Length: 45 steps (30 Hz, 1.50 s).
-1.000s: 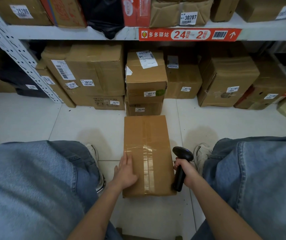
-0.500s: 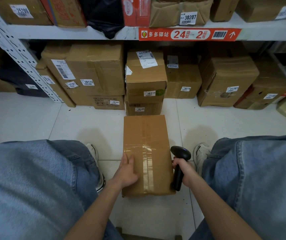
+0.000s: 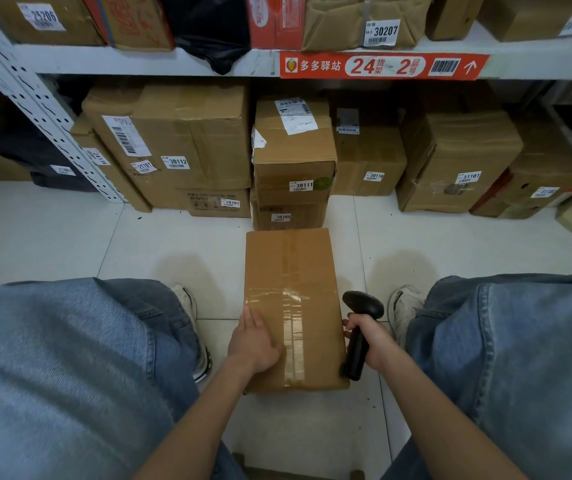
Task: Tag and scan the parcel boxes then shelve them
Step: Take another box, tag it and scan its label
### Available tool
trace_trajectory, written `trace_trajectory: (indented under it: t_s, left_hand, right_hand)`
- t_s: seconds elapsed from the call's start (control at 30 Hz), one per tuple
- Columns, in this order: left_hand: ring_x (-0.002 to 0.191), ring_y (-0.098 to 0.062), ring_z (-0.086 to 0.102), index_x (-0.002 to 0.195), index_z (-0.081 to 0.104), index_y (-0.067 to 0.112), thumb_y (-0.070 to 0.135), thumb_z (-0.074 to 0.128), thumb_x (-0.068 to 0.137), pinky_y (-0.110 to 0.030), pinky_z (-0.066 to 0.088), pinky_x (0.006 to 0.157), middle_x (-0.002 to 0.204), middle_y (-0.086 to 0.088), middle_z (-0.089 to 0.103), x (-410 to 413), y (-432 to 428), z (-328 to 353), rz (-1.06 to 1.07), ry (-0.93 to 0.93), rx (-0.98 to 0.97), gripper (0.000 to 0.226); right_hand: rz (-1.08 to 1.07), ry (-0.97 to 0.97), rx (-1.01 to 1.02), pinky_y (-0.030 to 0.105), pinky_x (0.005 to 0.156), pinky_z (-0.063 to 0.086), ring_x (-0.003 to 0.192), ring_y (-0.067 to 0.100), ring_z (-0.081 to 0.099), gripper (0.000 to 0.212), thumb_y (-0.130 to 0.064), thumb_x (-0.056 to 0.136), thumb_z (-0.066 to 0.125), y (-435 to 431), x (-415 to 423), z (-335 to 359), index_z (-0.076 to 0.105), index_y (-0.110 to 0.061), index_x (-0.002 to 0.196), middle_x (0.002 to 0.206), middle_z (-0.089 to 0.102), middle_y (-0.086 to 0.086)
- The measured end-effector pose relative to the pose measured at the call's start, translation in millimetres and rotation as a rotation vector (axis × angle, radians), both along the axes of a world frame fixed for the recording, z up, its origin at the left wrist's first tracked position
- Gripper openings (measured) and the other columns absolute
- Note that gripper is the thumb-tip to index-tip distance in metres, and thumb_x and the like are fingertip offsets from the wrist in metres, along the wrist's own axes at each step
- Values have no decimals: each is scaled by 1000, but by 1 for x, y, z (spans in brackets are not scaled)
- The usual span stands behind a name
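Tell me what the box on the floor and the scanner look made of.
Box: brown cardboard, matte; glossy clear tape glints across its top. Scanner: probably black plastic, smooth with a slight sheen on its head; the right hand grips its handle.

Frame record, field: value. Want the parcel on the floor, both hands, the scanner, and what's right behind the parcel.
parcel: brown taped box lying on the white tiled floor
tag: none visible on its top face
left hand: left hand flat on the box top, near end
right hand: right hand grips the black scanner beside the box's right edge
behind: box labelled 30111 stacked on box labelled 30105
shelf sign: red strip reading 24-2
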<state>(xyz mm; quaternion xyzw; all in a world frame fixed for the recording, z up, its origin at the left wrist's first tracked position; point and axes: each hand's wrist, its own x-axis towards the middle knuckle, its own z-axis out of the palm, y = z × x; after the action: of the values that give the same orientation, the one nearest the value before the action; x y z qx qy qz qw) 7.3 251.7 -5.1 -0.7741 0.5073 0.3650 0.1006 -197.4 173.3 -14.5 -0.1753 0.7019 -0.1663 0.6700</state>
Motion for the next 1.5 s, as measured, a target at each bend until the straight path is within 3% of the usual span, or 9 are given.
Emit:
trace_trajectory:
  t_s: [0.17,0.47,0.63,0.87,1.03,1.1,1.2,1.33,1.5]
  left_hand:
    - [147,-31,-1,147,-10,-6,54,38,94,-34,9,120,156,-25,-11,1,-4,0,-4,-29,24,94]
    - [146,-29,11,147,-10,-5,55,36,94,-36,16,119,159,-19,2,2,-2,1,95,-10,-57,93]
    - [144,-30,19,148,-7,-4,57,36,94,-37,22,117,159,-19,6,7,-4,-1,116,-26,-57,92]
    - [146,-35,5,151,-4,7,65,29,91,-42,14,118,157,-24,-3,15,-1,-7,74,-94,-4,89]
    - [146,-38,0,149,-18,29,74,22,86,-48,13,118,156,-25,-9,34,-2,-10,183,7,35,87]
    - [145,-39,2,147,-21,33,77,19,84,-50,14,118,156,-24,-10,43,-2,-11,241,41,52,87]
    - [145,-39,4,146,-22,36,80,17,81,-54,13,117,157,-20,-10,59,-4,-15,362,132,71,88]
    - [145,-38,11,149,-13,37,82,16,78,-54,16,116,159,-16,-7,73,-7,-20,545,262,24,88]
    - [144,-38,13,147,-14,38,87,21,69,-56,17,115,158,-14,-6,77,-4,-29,611,294,-12,98]
  right_hand:
    - [3,-34,-2,39,82,42,100,26,59,20,-1,78,54,-5,-3,3,60,-10,94,123,63,15]
    - [-15,-6,0,41,88,38,103,26,59,35,-2,77,57,-10,-5,2,61,-7,112,125,61,14]
    - [-14,11,-16,39,89,40,117,31,57,41,-1,79,56,-13,-5,3,59,-3,119,128,58,20]
    - [-3,12,-13,40,91,40,117,32,57,39,0,78,56,-12,-6,1,60,-2,117,128,58,20]
    - [25,4,0,40,93,41,115,31,58,38,-1,77,58,-11,-3,-3,60,-3,115,124,60,19]
    - [30,5,8,41,97,42,113,31,59,37,-1,77,59,-12,-2,-7,61,-3,113,114,62,18]
    - [52,15,23,43,100,43,108,31,60,38,-2,74,61,-10,-1,-13,62,-4,112,99,61,13]
    - [76,9,42,45,102,42,105,31,57,39,-4,73,63,-6,3,-21,61,-4,112,99,59,14]
    - [97,-50,58,42,95,42,98,29,51,34,-5,77,62,-4,13,-27,58,-7,111,100,53,15]
